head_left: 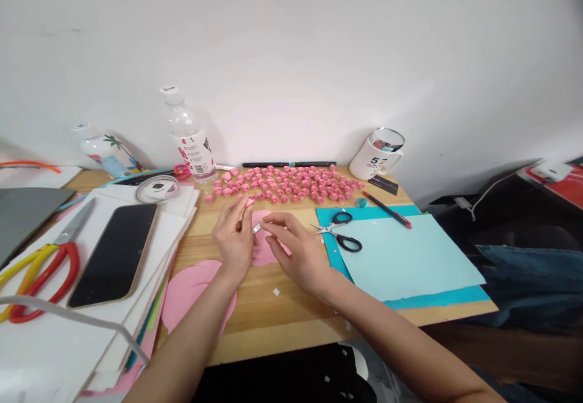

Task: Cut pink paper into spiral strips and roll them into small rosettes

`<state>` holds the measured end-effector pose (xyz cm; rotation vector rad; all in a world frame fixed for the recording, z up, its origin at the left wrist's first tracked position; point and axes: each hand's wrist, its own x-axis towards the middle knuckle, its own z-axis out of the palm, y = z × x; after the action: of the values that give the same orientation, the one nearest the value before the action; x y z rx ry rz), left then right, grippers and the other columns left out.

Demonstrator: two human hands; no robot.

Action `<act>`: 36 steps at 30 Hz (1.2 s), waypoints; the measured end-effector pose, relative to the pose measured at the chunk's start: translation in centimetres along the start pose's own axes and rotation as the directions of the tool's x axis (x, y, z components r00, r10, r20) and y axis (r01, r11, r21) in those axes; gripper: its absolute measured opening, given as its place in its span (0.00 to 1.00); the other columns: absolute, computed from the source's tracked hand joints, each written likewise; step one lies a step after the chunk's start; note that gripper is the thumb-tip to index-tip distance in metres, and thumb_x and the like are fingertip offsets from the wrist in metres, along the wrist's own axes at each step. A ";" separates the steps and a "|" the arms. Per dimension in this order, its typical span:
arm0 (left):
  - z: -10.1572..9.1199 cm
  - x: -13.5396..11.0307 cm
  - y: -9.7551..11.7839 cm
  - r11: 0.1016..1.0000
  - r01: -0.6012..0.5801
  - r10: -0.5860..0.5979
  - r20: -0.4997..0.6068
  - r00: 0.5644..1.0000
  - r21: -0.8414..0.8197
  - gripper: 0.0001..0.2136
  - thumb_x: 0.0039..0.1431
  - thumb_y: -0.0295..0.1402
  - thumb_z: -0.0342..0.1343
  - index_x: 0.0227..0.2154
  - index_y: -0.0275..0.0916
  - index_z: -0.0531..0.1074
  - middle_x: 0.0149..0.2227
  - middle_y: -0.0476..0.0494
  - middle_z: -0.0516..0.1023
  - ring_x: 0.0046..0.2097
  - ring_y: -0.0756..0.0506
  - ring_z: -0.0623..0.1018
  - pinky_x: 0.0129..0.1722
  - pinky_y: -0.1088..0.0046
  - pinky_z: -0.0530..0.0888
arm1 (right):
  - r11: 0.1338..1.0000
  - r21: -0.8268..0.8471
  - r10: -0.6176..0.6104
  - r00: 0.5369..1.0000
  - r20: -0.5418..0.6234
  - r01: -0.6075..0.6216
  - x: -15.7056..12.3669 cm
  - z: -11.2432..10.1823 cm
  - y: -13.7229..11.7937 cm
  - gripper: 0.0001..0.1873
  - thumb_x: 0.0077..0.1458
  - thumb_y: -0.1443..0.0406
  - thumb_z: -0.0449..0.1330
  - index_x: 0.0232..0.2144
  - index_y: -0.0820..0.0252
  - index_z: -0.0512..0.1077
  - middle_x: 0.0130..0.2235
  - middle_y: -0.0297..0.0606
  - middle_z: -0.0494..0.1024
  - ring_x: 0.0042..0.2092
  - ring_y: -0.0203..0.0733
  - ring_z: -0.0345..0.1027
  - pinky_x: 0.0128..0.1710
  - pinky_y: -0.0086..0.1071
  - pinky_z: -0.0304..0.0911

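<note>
My left hand (234, 236) is closed, pinching a small piece of pink paper (250, 201) at its fingertips. Close beside it, my right hand (296, 248) has thumb and finger brought together at a small white strip (257, 228), which lies between the two hands. Under the fingers is a round pink paper piece (263, 254), partly covered. A larger pink paper cutout (194, 291) lies below my left forearm. Just beyond the hands, many rolled pink paper roses (291, 184) spread across the table. Small scissors (339, 231) with black handles lie partly spread to the right.
Light blue paper (410, 257) lies right, with a pen (387, 210) across its top edge. A mug (377, 153) and a bottle (189, 139) stand by the wall. At left, a phone (116, 254) and red-and-yellow scissors (50, 275) rest on stacked paper (177, 221).
</note>
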<state>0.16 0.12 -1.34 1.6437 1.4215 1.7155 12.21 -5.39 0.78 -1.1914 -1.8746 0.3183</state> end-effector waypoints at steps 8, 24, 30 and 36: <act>-0.1 -0.2 0.2 0.999 0.034 -0.036 -0.057 0.998 -0.029 0.11 0.55 0.32 0.55 0.41 0.40 0.75 0.41 0.44 0.74 0.19 0.59 0.70 0.14 0.82 0.67 | 0.926 -0.297 0.225 0.972 -0.068 -0.235 -1.0 -7.0 4.3 0.27 0.51 0.74 0.48 0.54 0.56 0.60 0.47 0.44 0.72 0.48 0.46 0.68 0.45 0.42 0.67; 0.0 -0.1 0.5 0.995 0.087 -0.087 0.006 0.996 -0.052 0.11 0.55 0.32 0.56 0.40 0.39 0.75 0.40 0.45 0.74 0.15 0.62 0.67 0.10 0.86 0.65 | 0.791 -0.602 0.348 0.888 0.300 -0.107 -4.9 -10.9 9.0 0.30 0.47 0.77 0.46 0.52 0.56 0.64 0.42 0.45 0.72 0.42 0.48 0.70 0.38 0.41 0.68; 0.0 -0.2 1.0 0.992 0.110 -0.108 0.029 0.994 -0.064 0.10 0.55 0.30 0.56 0.41 0.40 0.75 0.40 0.45 0.73 0.15 0.62 0.67 0.10 0.85 0.64 | 0.932 -0.175 0.353 0.906 0.233 -0.318 -4.4 -10.5 7.4 0.27 0.52 0.69 0.51 0.55 0.49 0.60 0.45 0.38 0.72 0.41 0.42 0.70 0.41 0.39 0.69; 0.0 -0.2 1.0 0.997 0.074 -0.073 0.019 0.997 -0.030 0.10 0.55 0.31 0.55 0.40 0.39 0.75 0.39 0.45 0.74 0.15 0.61 0.67 0.10 0.84 0.65 | 0.939 -0.122 0.343 0.889 0.304 -0.321 -2.2 -6.2 3.4 0.29 0.42 0.68 0.63 0.50 0.51 0.66 0.42 0.39 0.67 0.43 0.45 0.66 0.45 0.40 0.64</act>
<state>0.56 -0.46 -0.66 1.5670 1.4221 1.6699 19.46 -6.85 1.17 -1.5898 -1.9605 0.6771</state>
